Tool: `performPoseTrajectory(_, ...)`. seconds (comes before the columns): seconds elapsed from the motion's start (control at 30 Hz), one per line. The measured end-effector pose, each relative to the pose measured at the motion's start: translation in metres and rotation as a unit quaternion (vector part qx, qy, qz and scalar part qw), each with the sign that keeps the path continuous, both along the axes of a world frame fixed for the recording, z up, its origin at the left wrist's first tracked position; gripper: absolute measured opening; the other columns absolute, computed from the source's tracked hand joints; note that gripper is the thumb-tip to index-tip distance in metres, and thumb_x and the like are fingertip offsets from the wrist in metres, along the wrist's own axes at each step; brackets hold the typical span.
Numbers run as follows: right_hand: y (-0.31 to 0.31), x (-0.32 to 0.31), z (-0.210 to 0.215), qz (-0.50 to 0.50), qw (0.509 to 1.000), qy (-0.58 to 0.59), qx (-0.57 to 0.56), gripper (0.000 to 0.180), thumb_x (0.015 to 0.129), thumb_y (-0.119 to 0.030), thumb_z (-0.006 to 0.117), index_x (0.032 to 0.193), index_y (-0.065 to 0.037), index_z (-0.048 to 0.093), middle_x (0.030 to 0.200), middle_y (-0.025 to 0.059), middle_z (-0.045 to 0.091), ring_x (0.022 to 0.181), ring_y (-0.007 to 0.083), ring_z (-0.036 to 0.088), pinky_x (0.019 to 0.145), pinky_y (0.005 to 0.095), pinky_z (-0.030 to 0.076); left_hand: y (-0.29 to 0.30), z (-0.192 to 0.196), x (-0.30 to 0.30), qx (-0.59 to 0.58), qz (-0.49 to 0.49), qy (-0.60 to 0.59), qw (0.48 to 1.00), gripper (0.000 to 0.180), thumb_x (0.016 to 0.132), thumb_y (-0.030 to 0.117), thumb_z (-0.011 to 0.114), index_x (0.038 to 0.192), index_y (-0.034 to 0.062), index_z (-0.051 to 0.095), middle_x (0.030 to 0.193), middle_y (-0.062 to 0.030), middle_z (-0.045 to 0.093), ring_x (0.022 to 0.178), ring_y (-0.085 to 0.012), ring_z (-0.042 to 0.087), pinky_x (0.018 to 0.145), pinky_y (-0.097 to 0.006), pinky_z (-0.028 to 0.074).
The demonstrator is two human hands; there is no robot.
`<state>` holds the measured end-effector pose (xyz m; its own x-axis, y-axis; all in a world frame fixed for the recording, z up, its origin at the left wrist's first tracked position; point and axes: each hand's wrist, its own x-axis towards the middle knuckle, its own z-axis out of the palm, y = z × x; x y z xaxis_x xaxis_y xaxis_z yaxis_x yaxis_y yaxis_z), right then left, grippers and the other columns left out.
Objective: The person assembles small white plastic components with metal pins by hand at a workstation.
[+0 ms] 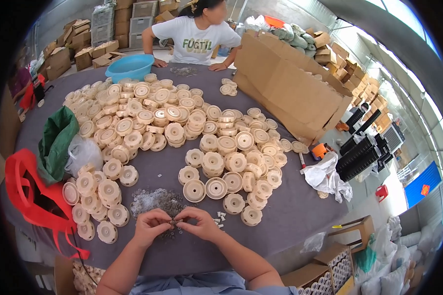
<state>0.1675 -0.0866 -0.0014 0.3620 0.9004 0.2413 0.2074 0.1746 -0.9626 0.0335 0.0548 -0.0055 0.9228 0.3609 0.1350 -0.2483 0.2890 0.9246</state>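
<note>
Both hands meet at 6 o'clock on the grey bench (pixel 290 216). Left hand (pixel 150 227) and right hand (pixel 198 223) have fingertips pinched together on a small dark part (pixel 173 224), too small to make out; each hand is closed around it from its own side. Just beyond the fingers, a heap of small metal washers (pixel 155 200), with a few loose white bits (pixel 220 216) at its right edge.

At 9 o'clock: a cluster of cream plastic wheels (pixel 96 196), then a red bag (pixel 27 191), a green bag (pixel 56 142) and a clear plastic bag (pixel 83 152) beside it.

Centre to 12 o'clock: a broad spread of cream wheels (pixel 182 123), some stacked, some flat.

At 3 o'clock, off the bench edge: a white rag (pixel 325 177) and black ribbed parts (pixel 362 155).

Far side: a blue basin (pixel 130 67), a large cardboard sheet (pixel 285 88) standing at 1 o'clock, and a second person (pixel 194 37) in a white shirt leaning with both hands on the bench. Cartons stacked behind.
</note>
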Motion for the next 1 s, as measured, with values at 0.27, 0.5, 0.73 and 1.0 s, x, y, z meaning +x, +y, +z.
performPoseTrajectory(0.27, -0.002, 0.0, 0.0, -0.02, 0.999, -0.015, 0.022, 0.013, 0.078, -0.007, 0.062, 0.09, -0.003, 0.061, 0.081, 0.0051, 0.056, 0.074, 0.0126, 0.055, 0.065, 0.0237, 0.044, -0.002, 0.001, 0.004, 0.024, 0.004, 0.0, 1.0, 0.015, 0.069, -0.01, 0.06, 0.081, -0.0018, 0.061, 0.083, -0.0079, 0.055, 0.072, -0.0131, 0.057, 0.064, -0.022, 0.047)
performPoseTrajectory(0.5, 0.0, -0.005, -0.005, -0.008, 0.997, -0.052, 0.059, 0.012, 0.074, -0.01, 0.065, 0.084, -0.004, 0.061, 0.078, 0.0039, 0.057, 0.073, 0.0135, 0.053, 0.059, 0.0253, 0.041, -0.006, -0.001, -0.001, 0.021, 0.053, -0.015, 0.998, 0.022, 0.068, -0.012, 0.058, 0.087, -0.0002, 0.059, 0.079, -0.0067, 0.053, 0.069, -0.0132, 0.056, 0.063, -0.023, 0.047)
performPoseTrajectory(0.73, 0.006, -0.005, -0.007, 0.012, 0.999, -0.035, 0.033, 0.011, 0.072, -0.005, 0.066, 0.083, -0.004, 0.062, 0.078, 0.0054, 0.059, 0.075, 0.0159, 0.056, 0.066, 0.0274, 0.043, -0.001, -0.005, -0.004, 0.213, 0.073, 0.0, 0.974, 0.025, 0.069, -0.011, 0.06, 0.091, 0.0005, 0.06, 0.084, -0.0072, 0.054, 0.078, -0.014, 0.055, 0.066, -0.023, 0.045)
performPoseTrajectory(1.0, 0.002, 0.0, 0.007, 0.001, 1.0, -0.03, -0.008, 0.011, 0.075, -0.001, 0.061, 0.086, -0.002, 0.063, 0.08, 0.0072, 0.06, 0.074, 0.0149, 0.058, 0.065, 0.0254, 0.046, -0.001, 0.002, 0.004, 0.123, 0.043, -0.011, 0.991, 0.023, 0.074, -0.005, 0.062, 0.096, 0.0013, 0.061, 0.09, -0.0063, 0.055, 0.078, -0.0111, 0.056, 0.066, -0.021, 0.046)
